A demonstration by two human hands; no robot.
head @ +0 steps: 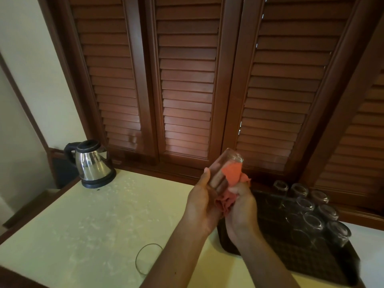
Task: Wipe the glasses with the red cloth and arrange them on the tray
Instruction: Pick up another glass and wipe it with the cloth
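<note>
My left hand (202, 201) grips a clear glass (226, 163), tilted with its base pointing up and away. My right hand (241, 206) holds the red cloth (233, 173), part of it pushed inside the glass and the rest bunched between my palms. The dark brown tray (307, 260) lies at the right of the table. Several clear glasses (311, 213) stand upside down in rows along its far right side. Another glass (145, 258) stands on the table near the front, partly hidden behind my left forearm.
A steel electric kettle (91, 163) with a black handle stands at the table's back left corner. The pale yellow table (93, 215) meets brown louvred shutters (187, 90) at the back. A wall runs along the left.
</note>
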